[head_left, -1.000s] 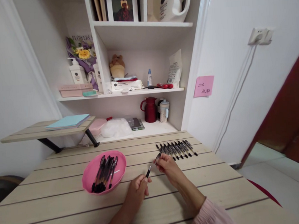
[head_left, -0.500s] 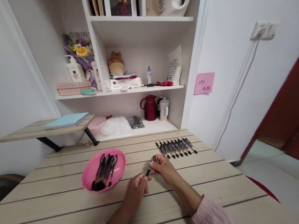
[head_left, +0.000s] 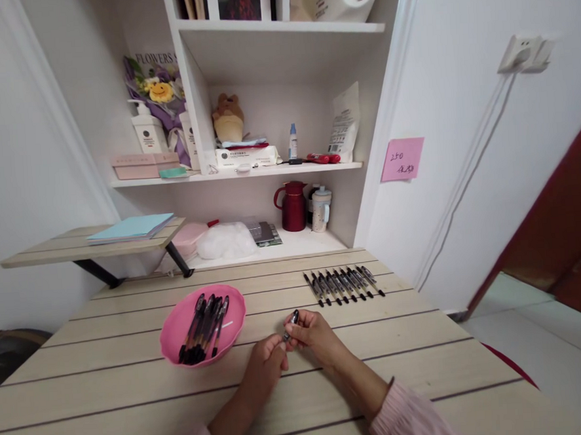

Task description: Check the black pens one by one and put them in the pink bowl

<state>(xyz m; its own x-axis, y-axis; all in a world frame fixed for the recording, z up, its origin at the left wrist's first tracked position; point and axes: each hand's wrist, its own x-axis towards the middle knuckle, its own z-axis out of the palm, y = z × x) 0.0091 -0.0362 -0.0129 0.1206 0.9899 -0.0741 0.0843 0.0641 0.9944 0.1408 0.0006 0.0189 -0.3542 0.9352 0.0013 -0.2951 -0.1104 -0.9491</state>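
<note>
Above the table, both of my hands are closed around a single black pen [head_left: 294, 318]. Its dark tip end sticks out past the fingers of my right hand [head_left: 316, 336], which pinches the upper part. Lower down, my left hand [head_left: 265, 365] grips the other end, mostly hidden by its fingers. To the left stands a pink scalloped bowl [head_left: 172, 330] with several black pens [head_left: 206, 327] lying in it. Beyond my right hand, a row of several pens [head_left: 342, 285] lies side by side on the table, black caps apart from their barrels not distinguishable.
The wooden slatted table [head_left: 403, 368] meets a white shelf unit [head_left: 278, 172] at the back. A small raised stand [head_left: 51, 250] with blue paper [head_left: 131, 228] is at the left. A red jug [head_left: 293, 207] and a cup [head_left: 321, 209] stand on the lowest shelf.
My right hand has moved slightly left and down, closer to my left hand. Less of the pen shows between the hands. The bowl and the row of pens stay in place; the view shifts slightly.
</note>
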